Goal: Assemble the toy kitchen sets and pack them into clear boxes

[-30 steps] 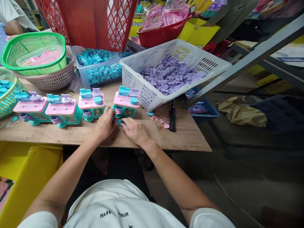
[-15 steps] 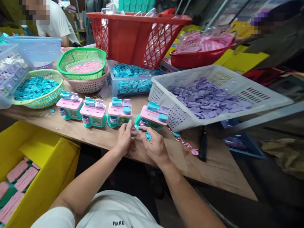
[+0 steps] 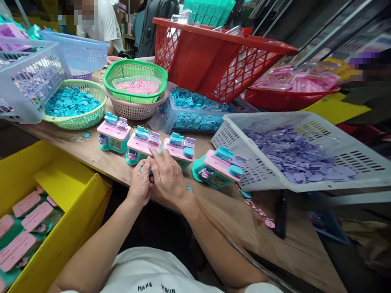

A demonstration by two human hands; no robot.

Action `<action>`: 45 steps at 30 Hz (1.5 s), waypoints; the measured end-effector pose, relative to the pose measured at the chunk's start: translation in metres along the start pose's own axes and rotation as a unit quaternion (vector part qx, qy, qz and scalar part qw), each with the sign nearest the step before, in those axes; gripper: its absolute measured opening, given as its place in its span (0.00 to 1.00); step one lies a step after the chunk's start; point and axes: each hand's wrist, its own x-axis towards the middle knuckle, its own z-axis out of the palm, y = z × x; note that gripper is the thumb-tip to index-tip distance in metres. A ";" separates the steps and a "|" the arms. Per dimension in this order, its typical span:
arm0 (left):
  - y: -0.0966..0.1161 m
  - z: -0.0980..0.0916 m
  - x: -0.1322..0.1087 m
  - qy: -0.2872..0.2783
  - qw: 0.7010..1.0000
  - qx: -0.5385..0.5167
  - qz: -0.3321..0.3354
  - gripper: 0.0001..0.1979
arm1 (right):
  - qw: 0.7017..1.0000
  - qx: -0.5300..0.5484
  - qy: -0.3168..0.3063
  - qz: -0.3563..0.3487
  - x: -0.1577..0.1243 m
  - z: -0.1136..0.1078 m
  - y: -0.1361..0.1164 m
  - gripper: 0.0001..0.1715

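Both hands have slid left since half a second ago. They were at the rightmost toy, and now the left hand [image 3: 139, 185] and right hand [image 3: 167, 176] sit bunched together near the front edge of the table [image 3: 100, 156], at the gap between the second toy [image 3: 139, 143] and the third toy [image 3: 181, 147]. The fingers are curled tight against each other and against those two toys. Can't tell if anything is pinched inside, the knuckles hide it. The right forefinger pokes up beside the second toy's pink top.

The toys stand in one line with their fronts toward the person, probably so each one is an easy reach. Loose bits are sorted by colour into baskets farther back, likely for quick grabbing.

Counting: there are four toys, with the first toy [image 3: 113, 132] at the left and the fourth toy [image 3: 217, 166] at the right. Each carries one teal block and one purple block, but only the two right ones show a round teal cap [image 3: 188, 152]. Two containers hold teal bits, the light green basket [image 3: 82, 120] and the clear bin [image 3: 171, 118]. One white basket [image 3: 226, 136] holds purple ones. One black tool [image 3: 280, 213] lies near right, well apart from the hands.
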 end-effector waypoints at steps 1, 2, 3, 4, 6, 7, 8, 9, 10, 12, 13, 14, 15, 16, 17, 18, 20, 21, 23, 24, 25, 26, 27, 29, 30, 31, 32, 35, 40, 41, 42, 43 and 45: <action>0.002 -0.004 -0.001 0.005 1.000 0.004 0.000 0.33 | 1.000 -0.018 -0.001 -0.007 0.000 0.005 -0.002 0.31; 0.004 -0.008 0.000 0.006 1.000 0.006 -0.005 0.33 | 0.999 -0.033 -0.002 -0.012 0.000 0.009 -0.004 0.31; 0.007 -0.012 0.000 0.004 1.000 0.009 -0.014 0.34 | 0.999 -0.043 -0.003 -0.017 -0.001 0.013 -0.004 0.31; 0.010 -0.015 0.002 -0.002 1.000 0.014 -0.023 0.34 | 0.999 -0.049 -0.004 -0.023 -0.002 0.016 -0.004 0.31; 0.015 -0.022 0.005 -0.020 0.998 0.034 -0.042 0.33 | 0.998 -0.045 -0.006 -0.037 -0.004 0.020 0.000 0.33; 0.017 -0.024 0.007 -0.030 0.997 0.046 -0.053 0.33 | 0.998 -0.036 -0.007 -0.045 -0.006 0.020 0.002 0.34; 0.019 -0.026 0.008 -0.039 0.996 0.055 -0.061 0.32 | 0.998 -0.021 -0.009 -0.053 -0.007 0.020 0.004 0.35; 0.020 -0.027 0.009 -0.048 0.995 0.061 -0.066 0.32 | 0.998 -0.002 -0.012 -0.060 -0.009 0.019 0.006 0.36; 0.021 -0.028 0.010 -0.055 0.994 0.065 -0.067 0.32 | 0.998 0.019 -0.014 -0.063 -0.010 0.018 0.008 0.37; 0.021 -0.028 0.010 -0.069 0.993 0.075 -0.059 0.31 | 0.996 0.062 -0.017 -0.062 -0.013 0.016 0.011 0.38; 0.021 -0.027 0.010 -0.073 0.993 0.079 -0.052 0.30 | 0.995 0.079 -0.018 -0.058 -0.015 0.015 0.011 0.37; 0.020 -0.025 0.009 -0.076 0.993 0.084 -0.044 0.29 | 0.994 0.094 -0.016 -0.052 -0.015 0.016 0.012 0.37; 0.018 -0.024 0.009 -0.078 0.992 0.086 -0.037 0.29 | 0.993 0.104 -0.012 -0.046 -0.016 0.016 0.011 0.36; 0.016 -0.022 0.008 -0.078 0.993 0.084 -0.030 0.28 | 0.993 0.111 -0.004 -0.041 -0.016 0.018 0.011 0.36; 0.013 -0.021 0.007 -0.077 0.994 0.077 -0.023 0.28 | 0.993 0.114 0.007 -0.036 -0.015 0.019 0.009 0.36; 0.010 -0.019 0.006 -0.074 0.995 0.066 -0.014 0.28 | 0.993 0.115 0.022 -0.030 -0.015 0.021 0.008 0.36; 0.002 -0.017 0.006 -0.060 0.997 0.042 0.021 0.28 | 0.992 0.114 0.050 -0.013 -0.013 0.025 0.004 0.37; -0.001 -0.017 0.005 -0.052 0.997 0.035 0.042 0.28 | 0.992 0.115 0.059 -0.004 -0.012 0.026 0.001 0.38; -0.006 -0.017 0.005 -0.040 0.995 0.042 0.076 0.27 | 0.990 0.122 0.064 0.009 -0.012 0.028 -0.002 0.39; -0.007 -0.017 0.005 -0.037 0.995 0.051 0.084 0.26 | 0.990 0.128 0.066 0.010 -0.012 0.029 -0.003 0.39; -0.008 -0.018 0.004 -0.036 0.994 0.061 0.082 0.26 | 0.988 0.134 0.070 0.005 -0.013 0.029 -0.003 0.38; -0.007 -0.018 0.004 -0.036 0.994 0.069 0.076 0.26 | 0.987 0.142 0.076 -0.002 -0.014 0.028 -0.003 0.37; -0.007 -0.018 0.004 -0.037 0.994 0.073 0.068 0.26 | 0.985 0.151 0.083 -0.008 -0.014 0.028 -0.003 0.36; -0.004 -0.017 0.004 -0.038 0.995 0.072 0.055 0.26 | 0.982 0.165 0.095 -0.010 -0.015 0.026 -0.002 0.34; -0.002 -0.017 0.005 -0.037 0.996 0.067 0.053 0.26 | 0.981 0.169 0.101 -0.003 -0.015 0.024 0.000 0.32; 0.000 -0.016 0.006 -0.036 0.996 0.061 0.055 0.27 | 0.980 0.169 0.106 0.005 -0.015 0.022 0.002 0.30; 0.002 -0.014 0.007 -0.033 0.996 0.054 0.059 0.27 | 0.979 0.169 0.110 0.009 -0.013 0.020 0.005 0.27; 0.010 -0.011 0.012 -0.029 0.996 0.041 0.078 0.27 | 0.977 0.183 0.113 -0.007 -0.007 0.012 0.014 0.15; 0.019 -0.005 0.020 -0.049 0.992 0.068 0.093 0.25 | 0.969 0.213 0.115 -0.040 0.004 0.000 0.023 0.11; 0.020 -0.005 0.021 -0.052 0.990 0.083 0.100 0.24 | 0.970 0.212 0.115 -0.039 0.007 -0.002 0.023 0.11; 0.022 -0.004 0.022 -0.052 0.987 0.102 0.110 0.22 | 0.971 0.208 0.115 -0.037 0.009 -0.004 0.023 0.12; 0.023 -0.004 0.024 -0.051 0.982 0.129 0.125 0.21 | 0.972 0.201 0.115 -0.033 0.012 -0.004 0.024 0.12; 0.024 -0.005 0.028 -0.039 0.965 0.196 0.170 0.18 | 0.977 0.178 0.116 -0.026 0.018 -0.004 0.025 0.12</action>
